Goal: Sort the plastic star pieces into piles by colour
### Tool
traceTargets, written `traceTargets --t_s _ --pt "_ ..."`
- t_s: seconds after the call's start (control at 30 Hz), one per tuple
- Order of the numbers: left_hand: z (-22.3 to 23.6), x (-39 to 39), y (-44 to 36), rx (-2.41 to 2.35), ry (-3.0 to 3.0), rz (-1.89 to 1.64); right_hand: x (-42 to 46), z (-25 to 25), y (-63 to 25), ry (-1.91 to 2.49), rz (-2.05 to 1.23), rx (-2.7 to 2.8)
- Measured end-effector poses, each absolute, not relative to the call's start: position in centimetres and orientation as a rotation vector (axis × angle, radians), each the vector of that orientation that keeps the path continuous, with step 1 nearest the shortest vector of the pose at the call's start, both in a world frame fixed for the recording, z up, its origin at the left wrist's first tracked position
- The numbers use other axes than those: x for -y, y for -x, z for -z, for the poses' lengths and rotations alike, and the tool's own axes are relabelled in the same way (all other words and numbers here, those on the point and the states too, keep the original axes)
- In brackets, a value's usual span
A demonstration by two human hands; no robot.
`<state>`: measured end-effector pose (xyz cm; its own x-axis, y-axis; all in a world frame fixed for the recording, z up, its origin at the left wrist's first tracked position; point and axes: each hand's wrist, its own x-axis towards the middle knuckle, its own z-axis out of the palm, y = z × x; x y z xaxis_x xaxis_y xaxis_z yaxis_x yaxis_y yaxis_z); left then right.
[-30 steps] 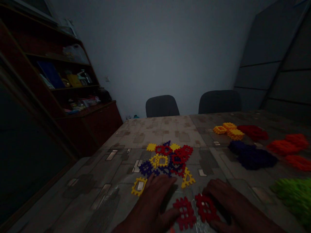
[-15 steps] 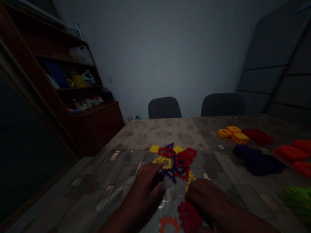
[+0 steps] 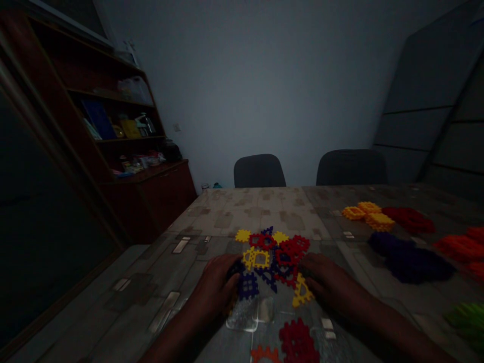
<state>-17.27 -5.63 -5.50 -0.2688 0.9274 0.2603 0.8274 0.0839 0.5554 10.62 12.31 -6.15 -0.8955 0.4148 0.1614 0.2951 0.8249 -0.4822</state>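
Note:
A pile of toothed plastic building pieces lies on the table between my hands. My left hand rests at the pile's left edge, thumb and fingers apart, beside a dark blue window-shaped piece and a yellow square frame. Across from it, my right hand lies against the right edge, fingers loosely spread and touching the red pieces. A yellow triangle piece sits just below its fingertips. Closer to me are a red piece and an orange piece. Fingertips of both hands are partly hidden.
Sorted heaps stand on the right of the patterned table: yellow-orange pieces, dark red, dark blue, orange and green. Two chairs are behind the table, a shelf unit at left.
My left hand has shifted slightly left, uncovering the blue window-shaped piece. My right hand has moved forward from the near red piece to the pile's right edge, exposing the yellow triangle.

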Motion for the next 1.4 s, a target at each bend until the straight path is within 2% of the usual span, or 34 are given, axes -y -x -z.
traceTargets --t_s 0.37,0.6,0.9,1.13,1.4 --pt "6.0 5.5 17.4 -2.206 -1.814 -0.893 -16.5 5.8 -7.0 0.506 -0.515 2.768" --pt "6.2 5.6 17.1 -2.207 -1.835 -0.842 -16.2 5.1 -5.8 0.491 -0.383 2.852" --pt "5.8 5.4 16.6 -2.205 -1.835 -0.794 -15.3 4.6 -10.6 0.628 -0.179 2.719" --pt "5.9 5.6 16.4 -2.173 -1.875 -0.819 -10.8 4.8 -16.1 0.483 -0.307 2.585" --pt "5.9 5.6 15.3 -2.078 -1.923 -0.802 -8.9 5.7 -19.6 0.708 -0.368 2.559"
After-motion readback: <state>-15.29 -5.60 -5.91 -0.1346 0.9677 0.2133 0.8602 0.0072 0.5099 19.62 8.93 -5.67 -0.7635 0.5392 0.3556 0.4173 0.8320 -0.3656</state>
